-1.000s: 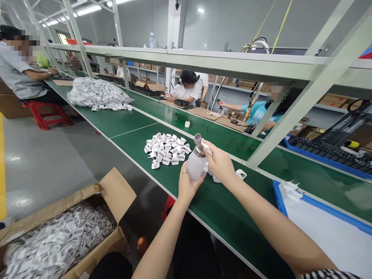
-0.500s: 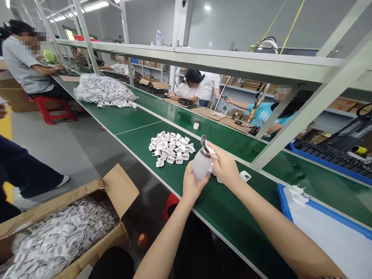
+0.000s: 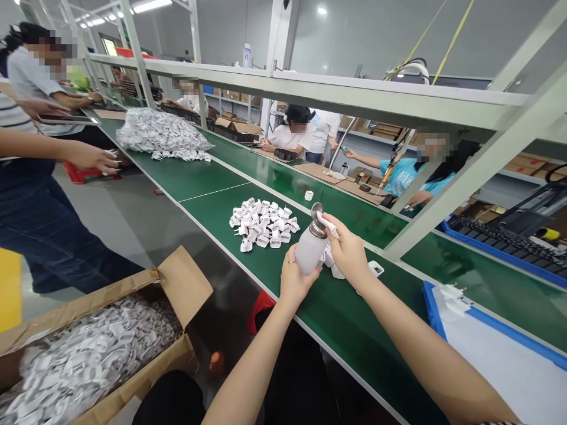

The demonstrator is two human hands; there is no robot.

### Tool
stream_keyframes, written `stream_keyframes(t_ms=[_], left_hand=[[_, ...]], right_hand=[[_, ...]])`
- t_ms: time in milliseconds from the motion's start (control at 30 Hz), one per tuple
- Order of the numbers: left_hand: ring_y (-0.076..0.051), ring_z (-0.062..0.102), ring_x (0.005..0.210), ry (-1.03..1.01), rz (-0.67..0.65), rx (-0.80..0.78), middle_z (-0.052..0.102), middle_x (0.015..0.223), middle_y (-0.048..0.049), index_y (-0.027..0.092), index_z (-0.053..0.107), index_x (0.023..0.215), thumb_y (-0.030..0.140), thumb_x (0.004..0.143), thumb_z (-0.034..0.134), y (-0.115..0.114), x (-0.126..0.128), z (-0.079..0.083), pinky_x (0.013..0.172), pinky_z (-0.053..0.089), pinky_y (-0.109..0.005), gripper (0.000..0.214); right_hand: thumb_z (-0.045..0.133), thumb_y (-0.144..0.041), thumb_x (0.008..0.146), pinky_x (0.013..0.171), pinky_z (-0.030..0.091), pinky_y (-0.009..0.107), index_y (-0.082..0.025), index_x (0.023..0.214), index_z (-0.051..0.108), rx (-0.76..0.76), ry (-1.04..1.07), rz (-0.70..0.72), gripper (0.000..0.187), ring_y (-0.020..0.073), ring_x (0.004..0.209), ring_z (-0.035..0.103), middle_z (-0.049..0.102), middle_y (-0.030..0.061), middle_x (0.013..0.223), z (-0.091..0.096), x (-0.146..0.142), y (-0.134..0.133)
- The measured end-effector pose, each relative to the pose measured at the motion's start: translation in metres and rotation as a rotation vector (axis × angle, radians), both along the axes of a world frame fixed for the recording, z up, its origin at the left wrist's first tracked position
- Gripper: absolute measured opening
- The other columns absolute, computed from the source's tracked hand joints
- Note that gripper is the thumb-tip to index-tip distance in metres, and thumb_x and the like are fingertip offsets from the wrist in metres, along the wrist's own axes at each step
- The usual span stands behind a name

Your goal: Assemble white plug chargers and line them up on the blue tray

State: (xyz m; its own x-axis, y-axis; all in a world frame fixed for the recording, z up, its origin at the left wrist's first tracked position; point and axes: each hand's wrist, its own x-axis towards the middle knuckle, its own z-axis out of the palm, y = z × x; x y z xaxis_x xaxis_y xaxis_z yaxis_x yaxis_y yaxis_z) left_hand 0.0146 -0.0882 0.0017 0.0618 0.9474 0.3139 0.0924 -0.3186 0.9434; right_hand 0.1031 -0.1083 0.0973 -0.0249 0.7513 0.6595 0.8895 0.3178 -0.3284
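Observation:
My left hand (image 3: 293, 284) is closed around a whitish translucent bottle (image 3: 309, 252) with a metal neck and a round metal disc at the top. The bottle leans slightly over the green bench. Pinched in my right hand (image 3: 351, 252) is a folded white cloth (image 3: 328, 224), up against the metal top. Behind my hands, white plug housings (image 3: 337, 271) are partly hidden, and another white housing (image 3: 375, 268) lies beside my right wrist. A loose pile of white plug housings (image 3: 263, 223) sits to the left of the bottle.
A large bag of white housings (image 3: 162, 133) lies farther along the bench (image 3: 212, 189). An open carton (image 3: 186, 283) full of housings stands at lower left. A blue-edged tray (image 3: 436, 313) is at right; a frame post (image 3: 469, 159) slants nearby. Another person's hand (image 3: 95, 158) reaches in from the left.
A person has walked in at the left, arms now reaching beside the bench. My hands keep the same hold on the bottle and cloth; the view has shifted slightly.

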Motion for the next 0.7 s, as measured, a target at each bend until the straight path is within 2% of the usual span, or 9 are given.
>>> stream_keyframes(t_ms=[200,700], left_hand=[[-0.026,0.047,0.097,-0.009,0.007,0.011,0.047,0.107,-0.0059,0.024,0.034,0.109,0.028,0.054,0.064,-0.0004,0.0002,-0.0003,0.076,0.041,-0.039,0.063],[-0.025,0.047,0.097,0.010,-0.008,-0.007,0.047,0.107,-0.0095,0.020,0.034,0.111,0.032,0.055,0.062,-0.0002,-0.0007,-0.0001,0.075,0.041,-0.036,0.064]], right_hand=[[0.031,-0.017,0.078,0.072,0.045,0.032,-0.018,0.111,0.046,-0.057,0.001,-0.026,0.036,0.0192,0.092,0.053,0.056,0.0047,0.106,0.0010,-0.0021,-0.0020],[0.029,-0.017,0.078,0.081,0.042,0.031,-0.015,0.111,0.046,-0.013,-0.047,0.004,0.037,0.0177,0.102,0.047,0.052,0.0057,0.112,-0.0039,0.0021,0.0019]])
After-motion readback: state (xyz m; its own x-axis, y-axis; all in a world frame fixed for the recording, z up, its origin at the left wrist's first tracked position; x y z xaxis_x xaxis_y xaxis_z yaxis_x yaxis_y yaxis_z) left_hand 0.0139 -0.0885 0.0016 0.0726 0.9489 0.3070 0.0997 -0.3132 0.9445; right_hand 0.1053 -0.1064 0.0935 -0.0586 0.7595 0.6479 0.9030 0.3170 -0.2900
